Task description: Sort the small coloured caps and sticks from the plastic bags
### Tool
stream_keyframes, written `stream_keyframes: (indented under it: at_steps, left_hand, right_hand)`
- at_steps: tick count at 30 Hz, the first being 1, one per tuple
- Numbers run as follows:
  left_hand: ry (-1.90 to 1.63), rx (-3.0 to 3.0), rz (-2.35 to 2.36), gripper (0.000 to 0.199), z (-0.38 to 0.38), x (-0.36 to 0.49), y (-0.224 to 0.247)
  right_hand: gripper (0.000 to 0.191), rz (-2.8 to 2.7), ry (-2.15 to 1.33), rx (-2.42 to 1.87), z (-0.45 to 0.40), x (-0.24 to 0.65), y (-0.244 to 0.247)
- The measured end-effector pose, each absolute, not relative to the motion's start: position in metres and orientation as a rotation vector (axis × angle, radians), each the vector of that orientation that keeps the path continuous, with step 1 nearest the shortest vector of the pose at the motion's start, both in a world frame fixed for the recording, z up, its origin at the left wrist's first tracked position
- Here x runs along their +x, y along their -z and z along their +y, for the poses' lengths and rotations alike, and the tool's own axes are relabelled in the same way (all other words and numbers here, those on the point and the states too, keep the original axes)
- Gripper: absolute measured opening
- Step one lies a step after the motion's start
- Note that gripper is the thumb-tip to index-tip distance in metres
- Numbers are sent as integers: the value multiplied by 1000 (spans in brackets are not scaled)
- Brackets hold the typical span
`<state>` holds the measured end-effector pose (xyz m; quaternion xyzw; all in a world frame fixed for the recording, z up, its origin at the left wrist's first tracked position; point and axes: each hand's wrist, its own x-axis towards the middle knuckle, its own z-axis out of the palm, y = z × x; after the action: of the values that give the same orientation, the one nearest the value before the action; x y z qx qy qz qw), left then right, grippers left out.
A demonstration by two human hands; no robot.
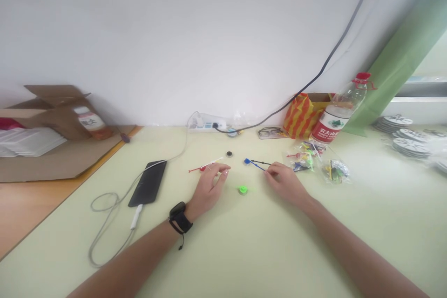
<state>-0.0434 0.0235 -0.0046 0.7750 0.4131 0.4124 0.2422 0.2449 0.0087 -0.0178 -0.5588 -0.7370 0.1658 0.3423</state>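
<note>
My left hand (208, 185), with a black watch (180, 217) on its wrist, rests on the table with thumb and fingers apart. A thin red pointer (195, 169) and a white pointer (217, 160) lie just beyond its knuckles. My right hand (285, 185) pinches the near end of a slim blue pointer (257, 165), whose far end meets a small blue round piece (247, 161). Behind it a black pointer (261, 162) reaches to the right fingers. Between my hands lies a bright green round piece (243, 190); farther back sits a small black one (229, 154).
A phone (148, 184) with a looped cable lies left on the table. A power strip (206, 124) lies along the wall. Small plastic bags of coloured parts (335, 171), a large bottle (333, 121) and stacked discs (412, 142) stand right. An open cardboard box (63, 102) is far left.
</note>
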Motion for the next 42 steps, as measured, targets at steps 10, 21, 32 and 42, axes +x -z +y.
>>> stream_keyframes:
  at_steps: [10,21,32,42]
  left_hand:
    - [-1128,2120,1129,22,24,-44,7]
    - [-1112,2145,1130,22,24,-44,8]
    - [-1095,2179,1130,20,25,-44,7]
    - [-1037,2346,1065,15,14,-41,-2]
  right_hand:
    - [58,-1956,-268,-1769,9,261,7]
    - [17,-2086,-228,-1590,10,260,16]
    - [28,-2084,-271,-1658,17,273,24]
    - [23,-1904,-213,-1509,22,278,21]
